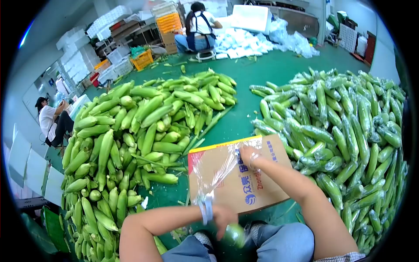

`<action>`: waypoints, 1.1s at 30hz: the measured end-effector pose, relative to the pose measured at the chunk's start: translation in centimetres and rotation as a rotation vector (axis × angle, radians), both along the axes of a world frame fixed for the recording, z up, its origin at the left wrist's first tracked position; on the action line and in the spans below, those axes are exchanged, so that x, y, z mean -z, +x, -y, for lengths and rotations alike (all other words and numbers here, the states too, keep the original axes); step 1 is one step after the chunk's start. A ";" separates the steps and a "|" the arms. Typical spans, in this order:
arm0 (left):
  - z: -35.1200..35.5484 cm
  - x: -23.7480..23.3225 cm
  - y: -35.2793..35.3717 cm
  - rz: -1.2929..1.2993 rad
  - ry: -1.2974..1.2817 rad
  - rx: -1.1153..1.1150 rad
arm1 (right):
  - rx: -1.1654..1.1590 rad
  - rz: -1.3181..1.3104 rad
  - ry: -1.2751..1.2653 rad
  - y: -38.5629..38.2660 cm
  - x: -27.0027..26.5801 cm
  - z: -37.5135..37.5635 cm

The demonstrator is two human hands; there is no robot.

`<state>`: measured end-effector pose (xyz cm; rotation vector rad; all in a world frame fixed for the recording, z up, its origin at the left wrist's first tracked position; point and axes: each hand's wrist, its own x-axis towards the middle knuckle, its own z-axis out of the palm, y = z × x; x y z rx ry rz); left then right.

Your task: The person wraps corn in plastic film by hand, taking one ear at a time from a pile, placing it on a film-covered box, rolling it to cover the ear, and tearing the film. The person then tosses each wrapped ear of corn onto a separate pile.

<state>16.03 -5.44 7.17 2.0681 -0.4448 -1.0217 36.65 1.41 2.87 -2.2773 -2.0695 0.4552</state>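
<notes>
A cardboard box (227,177) with blue and red print lies in front of me, clear film stretched across its top. My right hand (249,156) is on the film near the box's far edge, its fingers partly hidden. At the box's near edge, my left hand (224,219) is curled round a green corn cob (235,235), blurred by motion. To the left spreads a large pile of unwrapped corn (152,113). On the right is a pile of corn wrapped in film (345,126).
Two people sit farther off, one (198,28) at the back beside a white heap (240,43), another (51,120) at the far left. Yellow crates (142,60) and white foam boxes (80,54) stand at the back left. My knees are below the box.
</notes>
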 end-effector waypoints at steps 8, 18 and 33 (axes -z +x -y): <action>1.8 0.3 -9.3 -0.590 -0.951 -0.514 | -0.394 -0.004 0.457 -4.1 1.2 11.3; 3.5 -1.1 -7.0 0.719 -0.968 -1.927 | -0.217 -1.761 -0.776 -12.6 -1.0 17.2; 1.5 3.1 -10.8 -0.497 -0.861 -1.237 | 0.145 -0.145 0.566 1.8 -4.3 17.7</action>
